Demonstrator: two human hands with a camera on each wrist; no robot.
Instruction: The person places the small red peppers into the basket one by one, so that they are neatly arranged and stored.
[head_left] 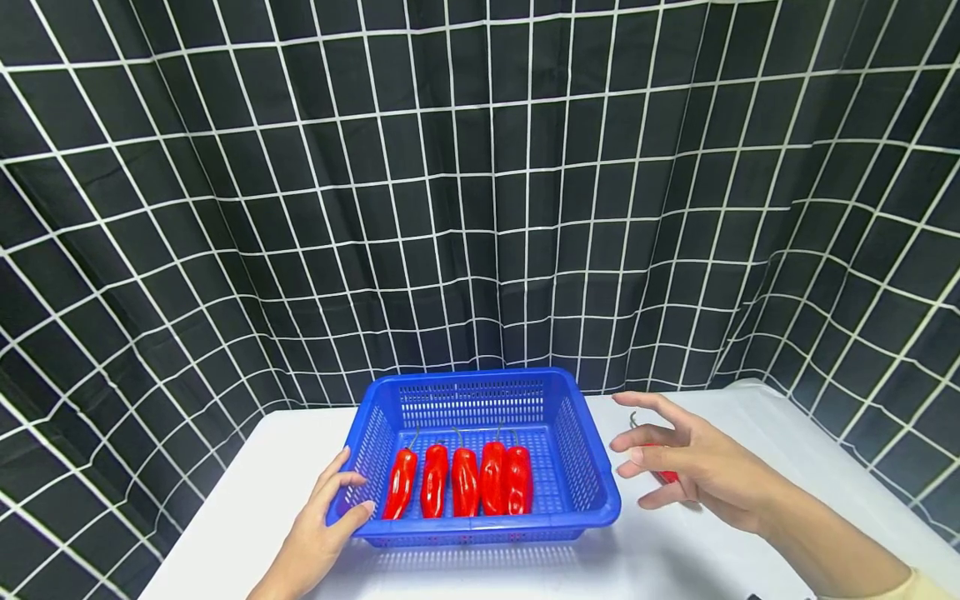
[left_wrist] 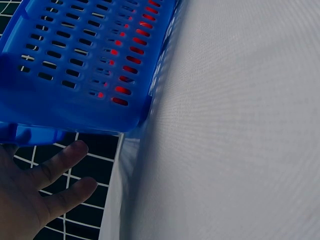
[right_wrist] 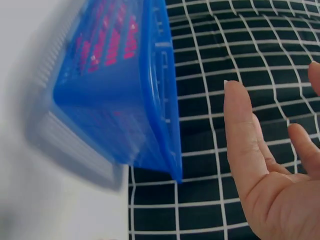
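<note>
A blue plastic basket (head_left: 480,523) holds several red chili peppers (head_left: 465,483) side by side, stems toward its back wall. My left hand (head_left: 315,521) is at the basket's front left corner, thumb and fingertips at the rim; in the left wrist view two of its fingers (left_wrist: 60,165) stretch out straight beside the basket. Right of the basket, my right hand (head_left: 697,467) hovers with fingers spread and nothing held. Another red chili pepper (head_left: 666,477) lies on the table beyond that hand, mostly hidden by it, its stem showing between the fingers.
A white-covered table (head_left: 247,467) carries the basket. Black cloth with a white grid (head_left: 465,208) hangs behind and on both sides, close to the table's back edge. A small dark object (head_left: 753,597) shows at the bottom edge, near the right forearm.
</note>
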